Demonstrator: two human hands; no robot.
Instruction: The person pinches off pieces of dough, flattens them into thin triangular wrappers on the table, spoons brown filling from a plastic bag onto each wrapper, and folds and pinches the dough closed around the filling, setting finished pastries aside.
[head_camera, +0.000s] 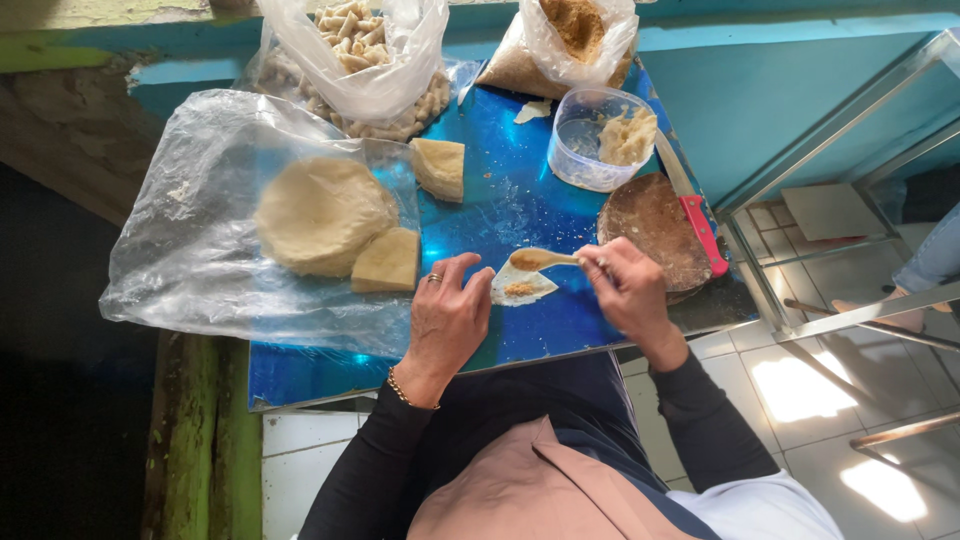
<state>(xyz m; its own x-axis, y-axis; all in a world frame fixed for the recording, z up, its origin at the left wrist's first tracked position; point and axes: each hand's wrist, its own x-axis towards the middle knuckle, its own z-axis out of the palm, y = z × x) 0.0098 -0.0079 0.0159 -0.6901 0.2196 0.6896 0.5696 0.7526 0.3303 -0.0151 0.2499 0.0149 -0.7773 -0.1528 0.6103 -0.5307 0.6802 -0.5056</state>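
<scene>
A small dough wrapper (522, 286) is found flat on the blue bench (520, 205), between both hands. It is pinned by left hand (447, 315) fingertips; a spoon (540, 259), long axis left-right, is gripped by right hand (625, 288) above it.

I have a single view, worn on the head, looking steeply down from close above at the blue tabletop (520, 210). Its near edge runs along my lap.

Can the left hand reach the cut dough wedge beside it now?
Probably yes: the left hand rests on the wrapper, and the dough wedge lies close beside it with nothing between.
</scene>
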